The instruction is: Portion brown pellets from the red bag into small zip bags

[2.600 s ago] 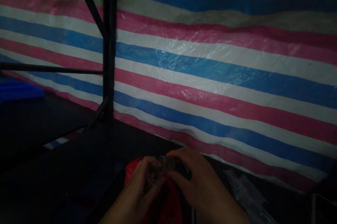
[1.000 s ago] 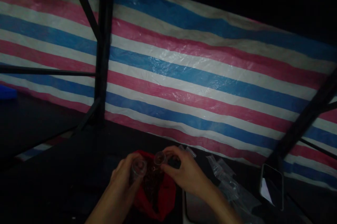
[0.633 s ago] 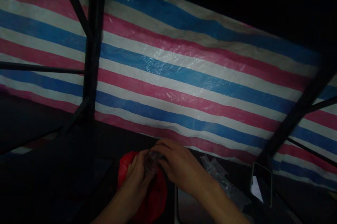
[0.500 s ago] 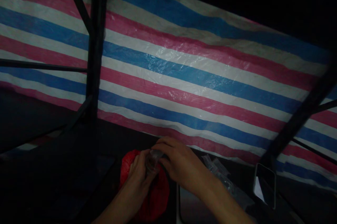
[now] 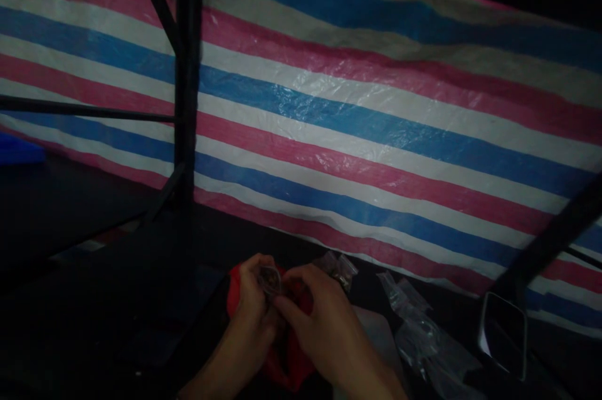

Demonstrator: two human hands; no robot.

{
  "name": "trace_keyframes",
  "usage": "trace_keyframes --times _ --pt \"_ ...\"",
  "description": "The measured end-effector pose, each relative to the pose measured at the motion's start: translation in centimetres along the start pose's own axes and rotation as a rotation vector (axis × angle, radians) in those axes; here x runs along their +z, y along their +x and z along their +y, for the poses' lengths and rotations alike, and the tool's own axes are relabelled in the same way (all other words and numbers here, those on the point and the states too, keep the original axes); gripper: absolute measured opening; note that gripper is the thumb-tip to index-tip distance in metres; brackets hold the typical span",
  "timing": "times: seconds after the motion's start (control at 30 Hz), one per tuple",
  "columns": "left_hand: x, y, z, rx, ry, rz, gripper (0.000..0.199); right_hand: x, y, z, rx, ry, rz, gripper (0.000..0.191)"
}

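In the head view my left hand [image 5: 251, 312] is closed around a small clear plastic bag [image 5: 269, 279] and holds its mouth upward. Something dark shows inside the bag, too dim to name. My right hand [image 5: 324, 318] is beside it, its thumb and fingers bent together at the bag's edge. What those fingertips grip, if anything, is too dark to make out. Under both hands lies a red bag [image 5: 291, 362], partly covered by them, with a dark opening.
Several clear plastic bags [image 5: 423, 337] lie to the right, near a phone [image 5: 503, 335]. Small filled bags [image 5: 336, 268] sit behind my right hand, and a flat pale-edged object [image 5: 376, 331] beside it. Dark posts [image 5: 187, 74] stand before a striped sheet [image 5: 329, 136].
My right hand has moved from the bag's mouth down to its right side, uncovering the opening. The camera view has shifted left, bringing a blue object into view at the left edge.
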State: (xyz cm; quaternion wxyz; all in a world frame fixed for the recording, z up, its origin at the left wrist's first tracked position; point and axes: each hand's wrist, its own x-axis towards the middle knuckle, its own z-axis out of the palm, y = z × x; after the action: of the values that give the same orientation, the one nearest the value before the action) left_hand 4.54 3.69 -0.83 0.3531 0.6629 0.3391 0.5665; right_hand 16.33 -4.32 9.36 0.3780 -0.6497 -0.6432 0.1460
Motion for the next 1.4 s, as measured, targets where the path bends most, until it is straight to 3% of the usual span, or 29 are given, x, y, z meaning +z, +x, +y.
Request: trace_keyframes --times 0.23,0.33,0.47,0.6,0.67,0.73,0.87,1.0,1.2,1.3,1.4 --pt "3.2 0.9 1.9 0.072 0.058 -0.072 0.046 -3.7 -0.1 0.3 0.129 0.013 0.105 0.022" --pt "4.2 0.3 3.1 0.066 0.022 -0.136 0.058 -5.3 -0.1 1.4 0.148 0.092 0.132 0.017" --pt "4.4 -0.7 4.9 -0.051 -0.209 -0.346 0.084 -6.5 -0.5 2.5 0.169 0.165 0.182 0.013" --pt "3.8 -0.3 5.9 -0.212 -0.539 -0.462 0.079 -6.9 -0.9 2.5 0.182 0.169 0.175 0.014" --pt "3.4 -0.2 5.9 -0.348 -0.658 -0.376 0.083 -6.5 -0.6 2.1 0.18 0.189 0.156 0.015" --pt "2.9 -0.7 5.6 -0.517 -0.712 -0.215 0.083 -5.6 0.0 1.7 0.175 0.2 0.149 0.019" --pt "1.8 -3.5 4.5 -0.752 -0.809 0.008 0.056 -2.7 2.3 1.4 0.177 0.166 0.101 0.028" --pt "1.2 -5.8 3.8 -0.794 -0.903 0.114 0.041 -0.2 4.3 1.9 0.195 0.094 0.013 0.03" --pt "1.5 -5.4 4.2 -0.862 -1.002 0.209 0.039 1.6 5.1 2.4 0.211 0.087 -0.084 0.031" --pt "1.6 -5.1 4.2 -0.9 -0.903 0.192 0.047 1.7 4.8 2.3 0.211 0.127 -0.083 0.029" --pt "1.2 -5.1 3.7 -0.819 -0.666 0.153 0.058 1.1 4.0 2.4 0.217 0.182 -0.052 0.028"
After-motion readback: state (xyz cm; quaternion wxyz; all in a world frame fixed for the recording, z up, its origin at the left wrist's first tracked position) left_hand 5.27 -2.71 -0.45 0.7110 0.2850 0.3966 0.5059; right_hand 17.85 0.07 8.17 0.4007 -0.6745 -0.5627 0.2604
